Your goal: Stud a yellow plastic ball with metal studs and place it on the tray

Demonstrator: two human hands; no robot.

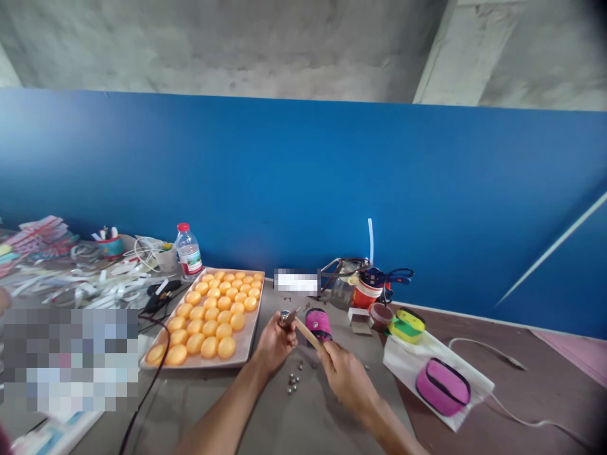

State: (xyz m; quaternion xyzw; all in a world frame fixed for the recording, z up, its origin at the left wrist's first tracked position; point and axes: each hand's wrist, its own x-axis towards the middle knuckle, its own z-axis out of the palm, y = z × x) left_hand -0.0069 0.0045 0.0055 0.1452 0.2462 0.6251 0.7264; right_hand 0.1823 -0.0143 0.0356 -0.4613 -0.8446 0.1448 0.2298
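Observation:
My left hand (275,346) is closed, its fingertips pinching a small shiny round metal piece (285,315). Wrapped round the wooden handle of a small hammer (308,335) is my right hand (348,376). The hammer's brown head lies over the metal piece at my left fingertips; whether they touch I cannot tell. Several small silvery balls (293,381) are scattered on the grey table (303,423) between my forearms. Just beyond my right hand is a pink rounded case (317,322) with dark trim.
Left stands a tray (244,351) of orange balls (209,328), with a water bottle (188,253) behind and a black cable (161,363) across its corner. Right are a small box (360,321), a red container (367,294), a yellow pouch (406,325) and a pink pouch (443,387). A blue partition (303,183) closes the back.

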